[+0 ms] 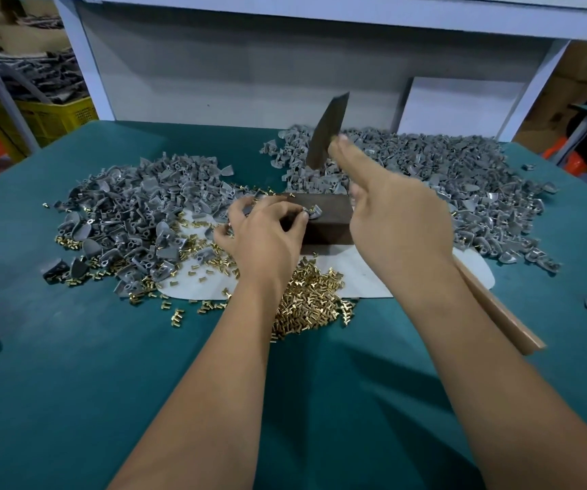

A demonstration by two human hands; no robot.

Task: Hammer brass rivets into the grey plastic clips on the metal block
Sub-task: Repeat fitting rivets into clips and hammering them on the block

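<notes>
- On top of the dark rectangular metal block (323,215) at mid-bench: one grey plastic clip (312,211) with a brass rivet, pinched by the left hand (267,235), fingers (293,213) curled round it.
- Above and right of the block: wooden-handled hammer with a dark wedge-shaped steel head (325,132), raised, clenched in the right hand (398,221).
- To strike well: rivet upright, clip flat on the block, left fingertips clear of the head's path, short square blow.
- Just beside the block on both sides: heaps of loose grey clips (444,178); heap of brass rivets (313,298) on the near side.
- Open green bench (108,366) nearer the body for elbows; white shelf frame (320,15) overhead limits the swing.
</notes>
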